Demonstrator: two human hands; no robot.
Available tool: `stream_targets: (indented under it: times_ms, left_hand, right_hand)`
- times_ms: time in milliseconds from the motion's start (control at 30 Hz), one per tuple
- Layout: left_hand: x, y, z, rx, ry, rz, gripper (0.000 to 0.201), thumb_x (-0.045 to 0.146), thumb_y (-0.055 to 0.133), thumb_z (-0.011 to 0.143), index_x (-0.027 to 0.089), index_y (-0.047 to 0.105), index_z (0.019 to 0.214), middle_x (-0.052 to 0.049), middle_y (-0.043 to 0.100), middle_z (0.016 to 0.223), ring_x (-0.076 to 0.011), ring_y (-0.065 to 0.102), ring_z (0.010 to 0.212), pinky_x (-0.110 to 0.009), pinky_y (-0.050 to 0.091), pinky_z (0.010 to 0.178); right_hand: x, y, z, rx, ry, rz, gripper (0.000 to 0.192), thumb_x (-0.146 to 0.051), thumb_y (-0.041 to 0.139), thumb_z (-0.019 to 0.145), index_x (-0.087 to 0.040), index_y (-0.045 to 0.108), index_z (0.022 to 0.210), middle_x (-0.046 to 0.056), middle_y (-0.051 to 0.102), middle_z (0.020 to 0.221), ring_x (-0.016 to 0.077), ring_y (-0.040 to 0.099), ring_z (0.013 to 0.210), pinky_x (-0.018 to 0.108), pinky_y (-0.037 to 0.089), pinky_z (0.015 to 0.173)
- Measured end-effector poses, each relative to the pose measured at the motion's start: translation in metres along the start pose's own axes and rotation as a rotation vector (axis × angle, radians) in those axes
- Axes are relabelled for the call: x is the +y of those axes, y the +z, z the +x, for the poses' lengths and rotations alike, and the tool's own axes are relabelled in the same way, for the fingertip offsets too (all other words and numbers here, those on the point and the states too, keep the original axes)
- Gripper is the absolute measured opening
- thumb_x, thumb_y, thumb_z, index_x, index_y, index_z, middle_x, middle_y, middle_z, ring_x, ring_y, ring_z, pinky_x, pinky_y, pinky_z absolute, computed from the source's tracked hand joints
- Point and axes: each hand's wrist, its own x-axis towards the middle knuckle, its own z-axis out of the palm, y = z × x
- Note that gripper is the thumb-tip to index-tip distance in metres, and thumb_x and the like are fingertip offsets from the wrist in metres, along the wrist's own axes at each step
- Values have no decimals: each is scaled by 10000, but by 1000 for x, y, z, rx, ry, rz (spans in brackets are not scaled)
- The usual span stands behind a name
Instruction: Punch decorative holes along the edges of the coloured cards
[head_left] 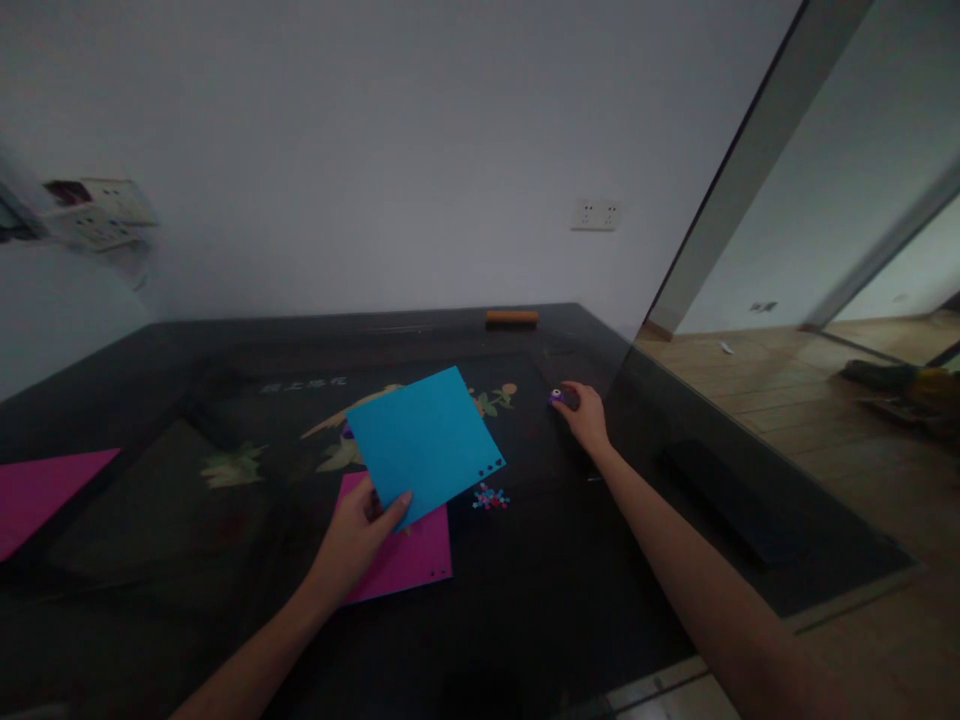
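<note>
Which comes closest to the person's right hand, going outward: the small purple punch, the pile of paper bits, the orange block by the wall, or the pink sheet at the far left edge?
From the right hand:
1. Small purple punch, at its fingertips.
2. Pile of paper bits, down to its left.
3. Orange block, at the table's back edge.
4. Pink sheet, at the far left edge.

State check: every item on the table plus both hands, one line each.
blue sheet: lifted, pinched at its near corner, holes punched along one edge
left hand: gripping blue sheet
magenta sheet: flat on table, partly under blue sheet
small purple punch: on table, at right fingertips
right hand: on the punch
paper bits: scattered in a small pile
</note>
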Motion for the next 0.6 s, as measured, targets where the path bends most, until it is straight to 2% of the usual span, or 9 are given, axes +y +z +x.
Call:
stream_targets:
  times_ms: [100,200,267,333,400,433,500,600]
  left_hand:
    - [0,0,0,-20,8,-72,426,481,619,674,152,559,938,-65,700,833,-238,668,738,-385,541,717]
    - [-2,-1,0,-32,22,-118,427,465,627,691,154,553,975,-61,698,855,-229,667,759,-377,538,743]
    - [-3,-1,-1,-44,22,-124,418,456,624,705,151,551,980,-56,695,840,-220,665,726,-373,540,727]
    - [-4,-2,-1,-61,21,-120,410,444,624,716,143,548,984,-50,691,806,-212,660,678,-370,544,697]
    - [-4,-2,-1,-75,23,-131,415,431,625,725,139,539,1006,-47,690,799,-207,656,655,-367,545,678]
    - [-4,-2,-1,-80,26,-139,417,426,626,727,140,534,1017,-47,691,806,-206,657,657,-366,546,676]
    - [-4,-1,-1,-93,37,-155,421,417,632,727,144,528,1030,-47,694,817,-210,660,678,-364,548,677]
    - [-3,1,-2,-114,51,-176,432,409,644,720,148,523,1043,-57,697,855,-222,667,726,-357,552,672]
  right_hand:
    - [-15,-9,-2,46,15,62,320,-350,576,778,-154,611,1029,148,600,1039,278,521,976,409,419,812]
    - [-40,-15,-6,-9,-3,155,292,-387,510,827,-143,629,933,130,639,934,245,567,886,367,438,765]
    - [-63,-16,-11,-120,-28,230,303,-415,497,839,-148,640,858,81,657,760,196,597,713,324,455,693]
    - [-87,-15,-18,-255,-50,324,356,-471,478,845,-157,645,825,55,659,690,170,602,646,292,459,641]
    - [-110,-13,-28,-566,35,624,468,-550,408,855,-144,640,838,76,669,706,168,599,612,293,449,589]
    - [-120,-12,-33,-667,87,736,515,-597,398,839,-143,641,845,77,666,705,169,599,609,294,446,577]
    - [-134,-12,-41,-703,150,840,507,-628,462,793,-154,641,797,44,637,673,150,574,595,280,433,578]
    - [-145,-15,-46,-680,163,843,380,-545,621,724,-166,635,711,-4,591,637,118,521,582,257,401,584]
